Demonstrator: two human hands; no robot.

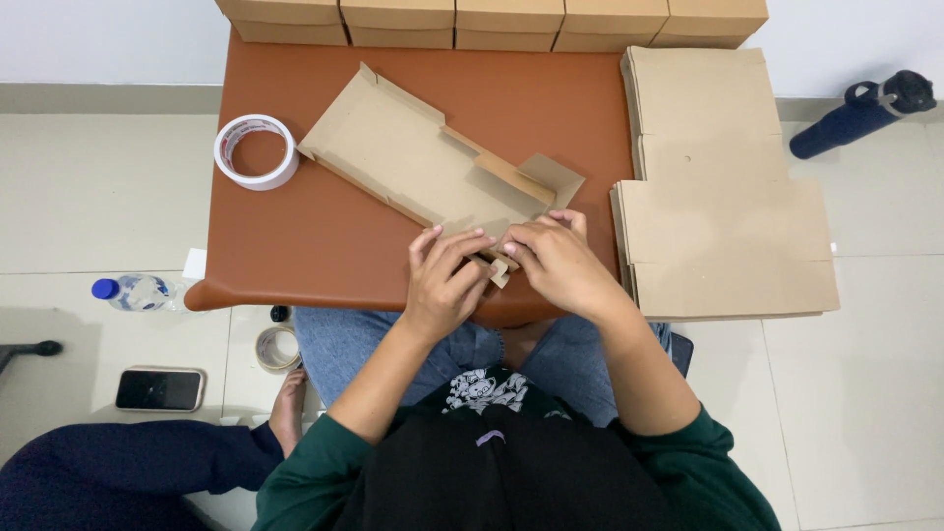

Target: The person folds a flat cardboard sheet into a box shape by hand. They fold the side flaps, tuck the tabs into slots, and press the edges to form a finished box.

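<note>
A flat brown cardboard box blank [413, 157], partly folded with raised side flaps, lies slanted across the brown table [295, 241]. My left hand [447, 280] and my right hand [560, 265] meet at its near end, fingers pressing and folding the small end flaps [500, 267] there. Both hands grip the cardboard at the table's front edge.
A roll of white tape [256, 151] sits on the table's left side. A stack of flat cardboard blanks [723, 187] fills the right. Finished boxes [492, 22] line the far edge. On the floor: a water bottle [133, 291], phone [159, 389], tape roll [277, 348], dark flask [860, 113].
</note>
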